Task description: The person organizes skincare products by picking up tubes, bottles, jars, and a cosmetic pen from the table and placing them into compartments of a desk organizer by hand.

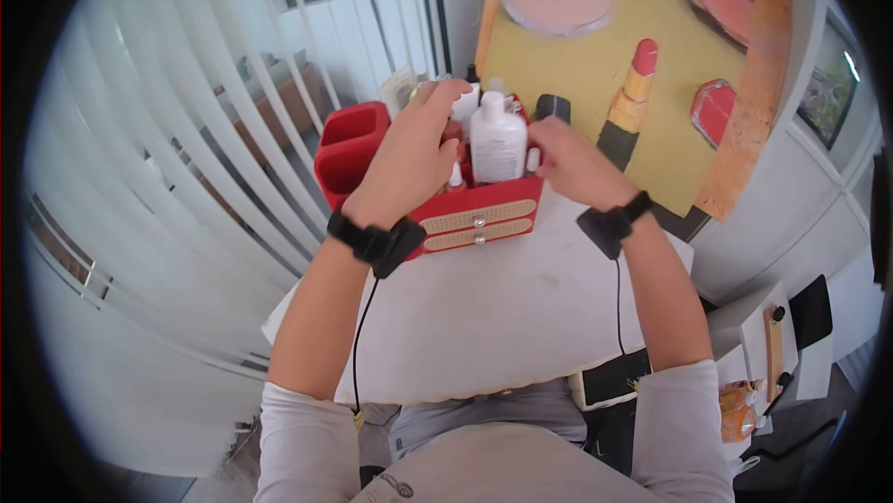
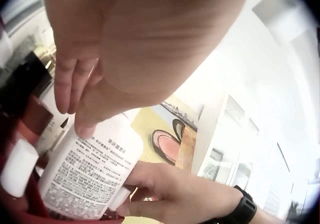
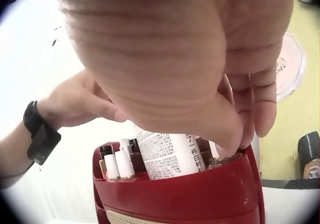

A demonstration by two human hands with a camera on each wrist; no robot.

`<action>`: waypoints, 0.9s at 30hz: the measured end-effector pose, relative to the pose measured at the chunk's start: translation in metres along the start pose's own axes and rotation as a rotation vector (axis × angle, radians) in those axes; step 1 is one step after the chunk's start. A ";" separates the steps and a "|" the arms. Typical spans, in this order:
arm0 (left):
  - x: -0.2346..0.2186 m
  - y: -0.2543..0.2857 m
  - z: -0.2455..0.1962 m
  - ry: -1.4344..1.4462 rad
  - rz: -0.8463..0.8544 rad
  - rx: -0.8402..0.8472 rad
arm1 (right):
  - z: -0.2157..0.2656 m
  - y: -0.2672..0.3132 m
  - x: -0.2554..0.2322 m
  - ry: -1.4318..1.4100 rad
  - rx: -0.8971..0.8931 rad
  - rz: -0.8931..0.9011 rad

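Note:
A white lotion bottle with printed text stands in the front compartment of a red organizer. My left hand reaches over the organizer from the left; its fingers point down behind the bottle, the thumb at the bottle's shoulder in the left wrist view. At the right end, my right hand pinches a small white-capped bottle between thumb and fingers, low beside the lotion bottle. Several small capped bottles stand left of the lotion bottle in the right wrist view.
The organizer has two woven-front drawers and red open cups on its left. It stands on a white table. A yellow painted board leans behind it, with a black object nearby. White vertical blinds hang at left.

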State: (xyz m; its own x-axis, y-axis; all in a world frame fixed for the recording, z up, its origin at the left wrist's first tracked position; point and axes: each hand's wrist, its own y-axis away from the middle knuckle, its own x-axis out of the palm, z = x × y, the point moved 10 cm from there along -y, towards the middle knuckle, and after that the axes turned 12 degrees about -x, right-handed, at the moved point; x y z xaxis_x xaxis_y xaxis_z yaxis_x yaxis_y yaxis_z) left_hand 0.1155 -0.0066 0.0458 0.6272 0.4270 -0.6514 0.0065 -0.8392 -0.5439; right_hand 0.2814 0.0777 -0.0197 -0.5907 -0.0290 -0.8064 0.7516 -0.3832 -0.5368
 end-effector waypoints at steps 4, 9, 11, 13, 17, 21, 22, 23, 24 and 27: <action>-0.046 0.083 0.044 0.194 -0.154 -0.146 | -0.020 0.049 -0.016 -0.280 0.043 -0.491; -0.074 0.226 0.194 -0.166 -0.070 -0.712 | -0.090 0.146 0.081 -0.646 0.570 -0.334; -0.069 0.278 0.232 -0.543 0.112 -0.946 | -0.112 0.175 0.113 -0.757 0.719 -0.378; -0.058 0.294 0.240 -0.629 0.144 -0.941 | -0.126 0.181 0.126 -0.795 0.759 -0.408; -0.026 0.282 0.225 -0.757 0.232 -0.859 | -0.125 0.178 0.130 -0.751 0.854 -0.461; 0.008 0.279 0.200 -0.795 0.381 -0.658 | -0.130 0.190 0.130 -0.730 0.765 -0.549; 0.011 0.282 0.194 -0.804 0.383 -0.656 | -0.132 0.191 0.131 -0.738 0.766 -0.553; 0.012 0.284 0.186 -0.838 0.335 -0.641 | -0.132 0.189 0.132 -0.741 0.747 -0.528; 0.012 0.286 0.178 -0.872 0.294 -0.621 | -0.131 0.191 0.134 -0.743 0.734 -0.506; 0.009 0.285 0.167 -0.831 0.253 -0.585 | -0.121 0.183 0.131 -0.732 0.714 -0.472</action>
State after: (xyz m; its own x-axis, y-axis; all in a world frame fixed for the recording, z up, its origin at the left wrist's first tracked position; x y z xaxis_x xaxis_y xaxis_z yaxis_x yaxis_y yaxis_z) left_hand -0.0070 -0.1854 -0.2032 -0.0682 0.1272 -0.9895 0.4643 -0.8738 -0.1443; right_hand 0.3770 0.1159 -0.2534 -0.9780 -0.1863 -0.0942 0.2062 -0.9328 -0.2955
